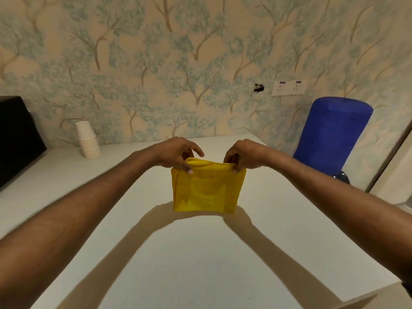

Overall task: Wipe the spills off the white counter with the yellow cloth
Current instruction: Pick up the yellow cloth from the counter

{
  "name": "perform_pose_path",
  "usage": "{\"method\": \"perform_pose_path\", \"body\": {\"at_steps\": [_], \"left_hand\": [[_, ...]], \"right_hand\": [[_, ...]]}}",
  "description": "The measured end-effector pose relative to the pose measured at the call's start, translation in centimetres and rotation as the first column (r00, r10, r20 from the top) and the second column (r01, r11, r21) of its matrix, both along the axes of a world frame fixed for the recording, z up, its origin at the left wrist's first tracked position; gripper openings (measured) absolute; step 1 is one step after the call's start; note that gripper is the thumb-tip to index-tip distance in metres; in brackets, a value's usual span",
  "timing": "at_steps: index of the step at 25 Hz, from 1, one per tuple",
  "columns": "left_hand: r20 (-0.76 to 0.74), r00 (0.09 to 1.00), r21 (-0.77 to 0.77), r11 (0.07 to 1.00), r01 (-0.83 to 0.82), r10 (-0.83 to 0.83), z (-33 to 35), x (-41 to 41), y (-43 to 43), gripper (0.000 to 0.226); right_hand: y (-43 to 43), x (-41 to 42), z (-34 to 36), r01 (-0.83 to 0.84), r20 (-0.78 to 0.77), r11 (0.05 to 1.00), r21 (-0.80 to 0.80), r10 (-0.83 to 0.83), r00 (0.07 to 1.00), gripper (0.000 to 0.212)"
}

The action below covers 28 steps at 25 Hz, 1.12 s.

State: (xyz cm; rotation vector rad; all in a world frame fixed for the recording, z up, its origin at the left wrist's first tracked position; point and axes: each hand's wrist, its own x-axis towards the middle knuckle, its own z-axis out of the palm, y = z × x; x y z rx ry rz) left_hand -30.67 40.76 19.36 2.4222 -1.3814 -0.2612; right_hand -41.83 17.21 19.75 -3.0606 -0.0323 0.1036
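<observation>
Nearest the camera, two bare forearms reached out over the white counter (200, 264), and their shadows fell across its surface in a wide arch. The cloth (206, 188), yellow and folded into a rough square, hung in the air above the middle of the counter, its lower edge just over its own shadow. The left hand (176, 153) pinched the cloth's upper left corner between thumb and fingers, and the right hand (244, 156) pinched the upper right corner the same way, so the top edge stretched between them. Whether the bottom of the cloth touched the counter could not be told. Farther back on the left, a stack of white paper cups (88, 139) stood upside down on the counter near the wall, with a black box (17, 139) beside it at the left edge. To the right, past the counter's end, stood a blue water bottle (332, 134). Behind everything rose a wall (178, 63) papered with trees, bearing a white socket plate (288, 87).
</observation>
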Motion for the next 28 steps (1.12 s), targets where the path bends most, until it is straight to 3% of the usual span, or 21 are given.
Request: {"method": "perform_pose_path", "body": {"at_steps": [7, 19, 28], "left_hand": [[0.065, 0.998, -0.119, 0.993, -0.018, 0.026, 3.0, -0.3, -12.5, 0.066], [-0.333, 0.937, -0.249, 0.948, -0.196, 0.106, 0.2, 3.6, -29.6, 0.056], [-0.499, 0.836, -0.188, 0.913, -0.363, 0.23, -5.2, 16.4, -36.9, 0.047]], "right_hand": [[-12.0, 1.6, 3.1, 0.044, 0.144, 0.994, -0.097, -0.03, 0.989, 0.039], [-31.4, 9.1, 4.3, -0.097, 0.026, 0.989, -0.11, 0.101, 0.995, 0.037], [-38.3, 21.5, -1.8, -0.079, -0.08, 0.997, -0.025, 0.077, 0.994, 0.031]]}}
